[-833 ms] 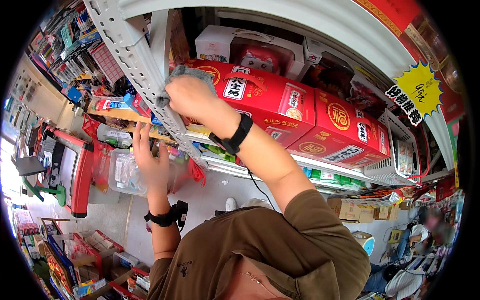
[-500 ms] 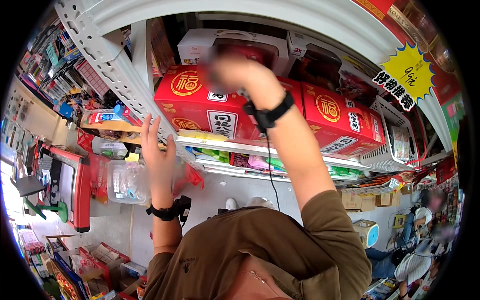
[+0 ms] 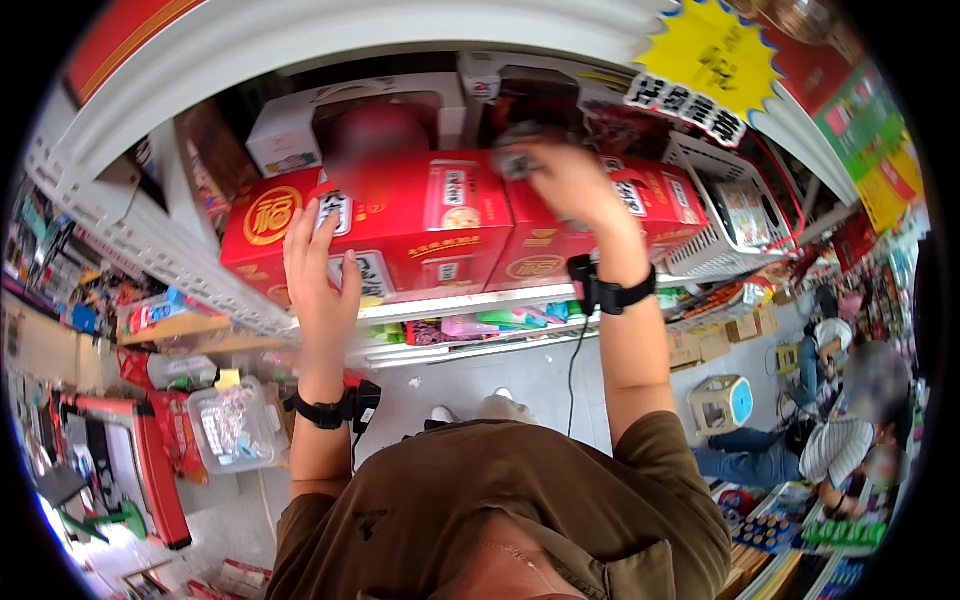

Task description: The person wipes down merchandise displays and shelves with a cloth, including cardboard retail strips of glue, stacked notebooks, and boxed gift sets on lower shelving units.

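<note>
Two red gift boxes, a left one (image 3: pixel 420 215) and a right one (image 3: pixel 535 235), stand side by side on a white metal shelf. My right hand (image 3: pixel 575 185) is over the top of the right box, its fingers closed on a crumpled grey cloth (image 3: pixel 525 150), which is smeared by motion. My left hand (image 3: pixel 320 270) is raised in front of the left box, fingers spread and holding nothing. Whether its fingertips touch the box I cannot tell.
Behind the red boxes stand a white handled box (image 3: pixel 280 135) and another toy box. A white plastic basket (image 3: pixel 690 160) sits at the shelf's right end. The perforated shelf post (image 3: pixel 150 255) rises at left. A stool (image 3: pixel 715 405) and people are at right.
My right hand has moved right with the grey cloth, from the left box to the right one. The view has shifted right, and my left hand now overlaps the left box's front.
</note>
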{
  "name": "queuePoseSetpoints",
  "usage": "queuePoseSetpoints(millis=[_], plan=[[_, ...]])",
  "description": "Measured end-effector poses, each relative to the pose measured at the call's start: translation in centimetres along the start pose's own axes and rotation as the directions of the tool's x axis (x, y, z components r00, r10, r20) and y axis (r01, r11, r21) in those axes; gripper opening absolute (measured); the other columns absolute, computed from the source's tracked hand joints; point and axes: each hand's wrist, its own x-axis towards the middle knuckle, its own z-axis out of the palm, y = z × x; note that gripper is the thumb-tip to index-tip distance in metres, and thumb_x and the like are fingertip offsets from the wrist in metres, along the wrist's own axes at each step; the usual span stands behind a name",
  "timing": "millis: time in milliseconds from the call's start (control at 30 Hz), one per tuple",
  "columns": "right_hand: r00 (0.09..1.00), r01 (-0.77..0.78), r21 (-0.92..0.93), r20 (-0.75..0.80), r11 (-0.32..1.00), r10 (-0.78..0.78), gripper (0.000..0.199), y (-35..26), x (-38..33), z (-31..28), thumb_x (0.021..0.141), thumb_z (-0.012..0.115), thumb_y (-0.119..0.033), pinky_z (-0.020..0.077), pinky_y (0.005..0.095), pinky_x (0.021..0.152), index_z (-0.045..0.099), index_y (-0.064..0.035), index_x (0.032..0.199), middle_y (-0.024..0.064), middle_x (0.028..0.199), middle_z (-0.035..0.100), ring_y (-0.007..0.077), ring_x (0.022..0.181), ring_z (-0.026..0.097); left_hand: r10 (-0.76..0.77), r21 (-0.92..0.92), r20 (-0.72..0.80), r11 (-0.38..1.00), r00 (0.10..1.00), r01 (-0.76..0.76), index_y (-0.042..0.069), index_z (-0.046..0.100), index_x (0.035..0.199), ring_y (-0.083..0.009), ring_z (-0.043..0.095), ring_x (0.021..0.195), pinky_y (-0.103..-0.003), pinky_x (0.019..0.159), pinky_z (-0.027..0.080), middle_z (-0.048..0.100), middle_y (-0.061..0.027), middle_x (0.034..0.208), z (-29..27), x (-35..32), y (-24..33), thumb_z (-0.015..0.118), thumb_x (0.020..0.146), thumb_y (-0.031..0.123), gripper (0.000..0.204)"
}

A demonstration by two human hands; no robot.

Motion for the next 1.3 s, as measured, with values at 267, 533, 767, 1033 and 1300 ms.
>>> queuePoseSetpoints(millis=[267,533,767,1033,1300], plan=[[0.985,-0.126,-0.175,0.092,0.976,0.143,0.045,6.3,-1.7,-1.5,0.078,0.05,-0.007,0.0417,0.0397,0.101,0.058,-0.0037,0.122,0.0175,0.131,0.053,0.035,0.119,0.05,0.103,-0.04,0.148,0.994,0.984,-0.098,0.004,0.06,0.118,-0.0354,0.041,0.13,-0.046,0.108,0.029,0.053,-0.0136,0.133,3.5,1.4,4.4,0.058,0.081,0.001,0.037],[0.951,-0.254,-0.244,0.113,0.936,0.287,0.041,17.8,-5.2,-7.6,0.075,0.051,0.0,0.0472,0.0408,0.087,0.065,-0.0085,0.113,0.0208,0.106,0.064,0.0386,0.1,0.059,0.096,-0.051,0.182,0.995,0.979,-0.088,0.008,0.063,0.113,-0.0331,0.045,0.126,-0.053,0.109,0.024,0.058,-0.0087,0.128,7.1,2.1,7.5,0.058,0.081,0.003,0.033],[0.931,-0.339,-0.178,0.077,0.924,0.357,0.049,20.3,-10.6,-12.0,0.07,0.045,0.005,0.0407,0.037,0.098,0.064,-0.0029,0.114,0.0229,0.115,0.061,0.0382,0.112,0.055,0.098,0.134,0.195,0.983,0.976,-0.126,0.014,0.067,0.111,-0.0301,0.052,0.113,-0.059,0.107,0.022,0.06,-0.0034,0.126,9.8,1.8,9.6,0.065,0.08,0.012,0.031],[0.965,-0.248,-0.2,-0.142,0.948,0.222,0.044,20.0,-15.5,-10.6,0.078,0.054,-0.005,0.0442,0.0387,0.094,0.059,-0.0079,0.121,0.0205,0.13,0.053,0.0378,0.114,0.053,0.142,0.273,0.219,0.941,0.965,-0.201,0.019,0.068,0.113,-0.0212,0.055,0.112,-0.048,0.103,0.028,0.063,0.0014,0.121,12.1,1.1,10.7,0.074,0.073,0.025,0.04],[0.784,-0.412,0.051,-0.489,0.91,0.383,0.043,20.3,-18.4,-6.6,0.081,0.057,-0.009,0.0453,0.0369,0.092,0.057,-0.0053,0.124,0.0217,0.116,0.06,0.0359,0.106,0.058,0.266,0.061,0.274,0.954,0.924,-0.293,0.012,0.068,0.11,-0.0271,0.055,0.112,-0.039,0.097,0.038,0.062,-0.0068,0.121,10.1,1.5,9.1,0.07,0.076,0.009,0.035]])
